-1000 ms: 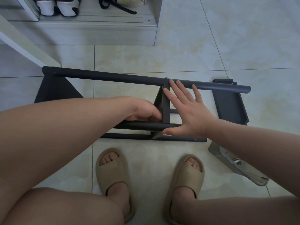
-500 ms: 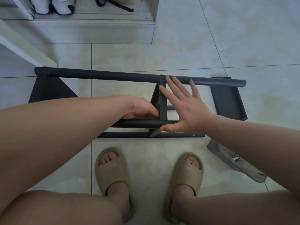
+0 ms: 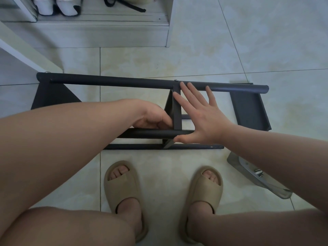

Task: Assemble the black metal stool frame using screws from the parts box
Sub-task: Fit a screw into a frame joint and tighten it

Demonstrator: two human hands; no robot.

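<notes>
Black tubular stool frame [image 3: 115, 82]; matte, w/ triangular gussets

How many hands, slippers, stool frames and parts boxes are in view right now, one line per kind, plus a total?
Hands: 2, left hand and right hand
Beige slippers: 2
Black stool frame: 1
Clear parts box: 1
Total: 6
</notes>
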